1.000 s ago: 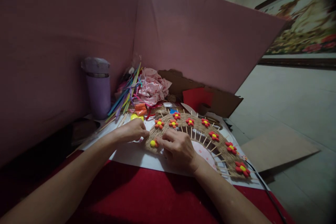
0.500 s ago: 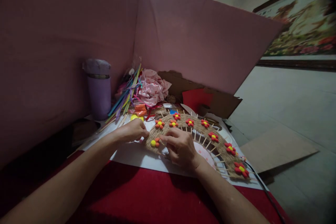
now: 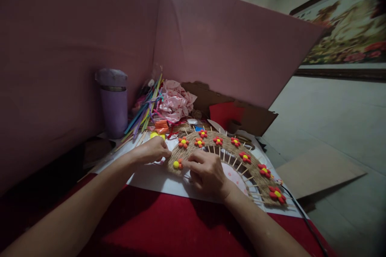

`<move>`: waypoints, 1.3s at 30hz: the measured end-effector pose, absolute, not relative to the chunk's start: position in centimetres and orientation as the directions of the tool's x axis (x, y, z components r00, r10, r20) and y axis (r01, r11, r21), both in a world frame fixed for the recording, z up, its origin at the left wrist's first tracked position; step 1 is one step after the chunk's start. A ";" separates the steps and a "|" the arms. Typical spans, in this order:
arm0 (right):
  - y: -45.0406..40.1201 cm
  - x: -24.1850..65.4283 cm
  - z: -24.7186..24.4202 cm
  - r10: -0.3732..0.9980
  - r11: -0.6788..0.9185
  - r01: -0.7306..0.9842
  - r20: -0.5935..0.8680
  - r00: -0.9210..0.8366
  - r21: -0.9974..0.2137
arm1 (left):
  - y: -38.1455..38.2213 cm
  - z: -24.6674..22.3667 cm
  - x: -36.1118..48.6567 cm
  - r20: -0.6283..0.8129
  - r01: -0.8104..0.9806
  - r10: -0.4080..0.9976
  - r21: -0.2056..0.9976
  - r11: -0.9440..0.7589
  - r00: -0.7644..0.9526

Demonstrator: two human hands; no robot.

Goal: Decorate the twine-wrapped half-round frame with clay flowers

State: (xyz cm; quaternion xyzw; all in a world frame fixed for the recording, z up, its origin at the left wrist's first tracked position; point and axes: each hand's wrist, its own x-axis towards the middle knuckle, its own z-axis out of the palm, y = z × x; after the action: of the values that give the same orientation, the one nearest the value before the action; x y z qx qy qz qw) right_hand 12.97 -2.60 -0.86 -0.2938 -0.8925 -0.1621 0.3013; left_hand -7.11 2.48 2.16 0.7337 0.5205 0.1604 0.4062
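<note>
A curved twine weaving with wooden sticks across it lies on a white sheet. Red and orange clay flowers with yellow centres dot its surface. Near its left end is a partial flower, a yellow ball with orange petals on its right side. My left hand is closed at the weaving's left edge, fingertips pinching there. Close against the partial flower, my right hand has its index finger reaching to the orange petals and its other fingers curled. Whatever its thumb and finger hold is hidden.
A purple tumbler stands at the left, beside colourful pipe cleaners and crumpled pink paper. Orange clay lies behind my left hand. A black cable runs along the right edge of the red-covered table.
My right hand has shifted slightly down and left, its index fingertip lower beside the partial flower's orange petals. My left hand stays in place at the weaving's edge.
</note>
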 end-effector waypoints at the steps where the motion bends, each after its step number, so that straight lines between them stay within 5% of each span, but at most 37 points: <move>1: -2.7 12.9 -0.8 0.419 0.778 0.616 0.629 -0.655 0.124 | 2.5 2.2 -7.1 -0.184 0.631 0.895 0.765 -0.129 0.406; 10: -2.8 12.8 -1.1 0.405 0.776 0.610 0.618 -0.675 0.158 | 2.3 2.3 -7.2 -0.181 0.593 0.890 0.797 -0.117 0.419; 21: -2.8 13.0 -1.2 0.450 0.790 0.612 0.716 -0.533 -0.041 | 3.0 2.0 -7.5 -0.076 0.592 0.914 0.783 -0.192 0.398; 26: -2.8 13.0 -1.3 0.528 0.743 0.590 0.819 -0.225 -0.316 | 3.0 3.0 -7.5 -0.013 0.177 0.988 0.984 -0.015 0.155; 30: -2.7 12.6 -1.3 0.525 0.744 0.550 0.841 -0.132 -0.379 | 3.0 2.9 -7.5 0.052 -0.196 0.965 0.981 -0.001 0.258; 33: -2.8 12.4 -1.2 0.531 0.740 0.546 0.839 -0.117 -0.392 | 2.7 3.0 -7.3 0.119 -0.263 0.949 0.964 -0.040 0.291; 39: -3.3 11.7 -0.9 0.561 0.726 0.539 0.821 -0.106 -0.427 | 1.3 2.9 -6.1 0.112 -0.126 0.854 0.990 -0.055 0.508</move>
State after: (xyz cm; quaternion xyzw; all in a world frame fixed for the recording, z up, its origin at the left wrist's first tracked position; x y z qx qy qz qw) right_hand 11.75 -3.27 -0.91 -0.3698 -0.7436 0.0099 0.5570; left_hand -6.07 1.25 2.91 0.6090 0.2986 0.3958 0.6191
